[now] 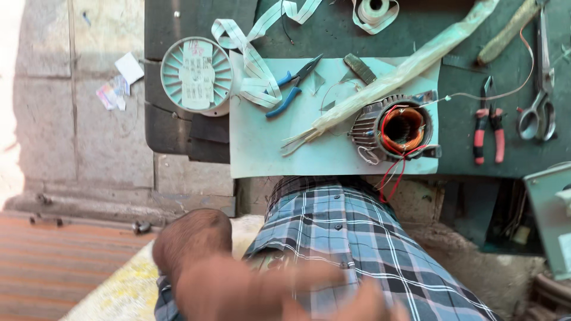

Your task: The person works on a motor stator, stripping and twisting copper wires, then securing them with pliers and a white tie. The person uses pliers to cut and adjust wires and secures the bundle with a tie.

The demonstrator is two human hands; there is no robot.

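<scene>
The dark workbench (pixel 458 142) fills the upper part of the head view, its far edge and right end cut off by the frame, and a pale sheet (pixel 267 148) lies over its near middle. On the right part of that sheet sits the motor stator (pixel 395 129), a finned metal shell with copper windings; its bore faces up toward the camera, so its axis runs roughly vertical, and red lead wires (pixel 394 175) trail from it over the bench's near edge toward the person's plaid shirt (pixel 363 238). A long pale sleeve bundle (pixel 392 77) lies diagonally from the upper right down to the stator's left, frayed strands at its lower end. Left of the sheet a round ribbed fan cover (pixel 196 74) rests at the bench corner, and white flat tape (pixel 256 77) loops across the sheet's top. Blue-handled pliers (pixel 291 92) lie near the tape; red-handled pliers (pixel 489 128) and scissors (pixel 540 101) lie well to the right. At the bottom edge the left hand (pixel 238 285) is a blur with fingers that look spread and nothing visibly in them; the right hand (pixel 369 306) is cut off and smeared, so I cannot tell its grip. Both hands are well apart from the stator, which lies up on the bench beyond them.
</scene>
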